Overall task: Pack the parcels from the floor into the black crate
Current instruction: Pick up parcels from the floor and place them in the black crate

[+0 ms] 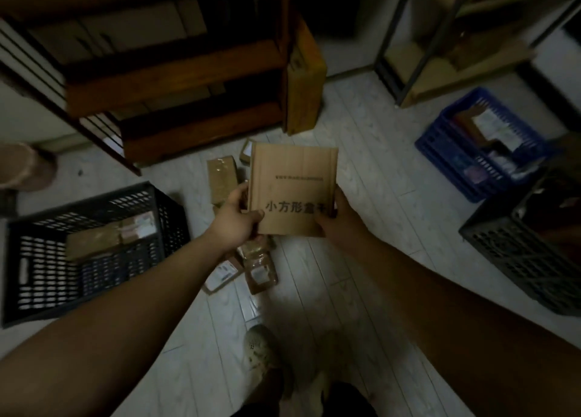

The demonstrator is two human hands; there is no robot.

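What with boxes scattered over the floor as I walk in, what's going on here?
A person is gripping a flat cardboard box in both hands, left hand and right hand at its lower corners. Several taped parcels lie on the floor below it. The black crate at the left already holds a packed parcel. A blue crate and a second black crate stand at the right.

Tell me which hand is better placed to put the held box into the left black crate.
Left. Both hands grip the cardboard box, but the left hand holds its left edge, and the black crate stands on that side. The right hand would likely need to cross over.
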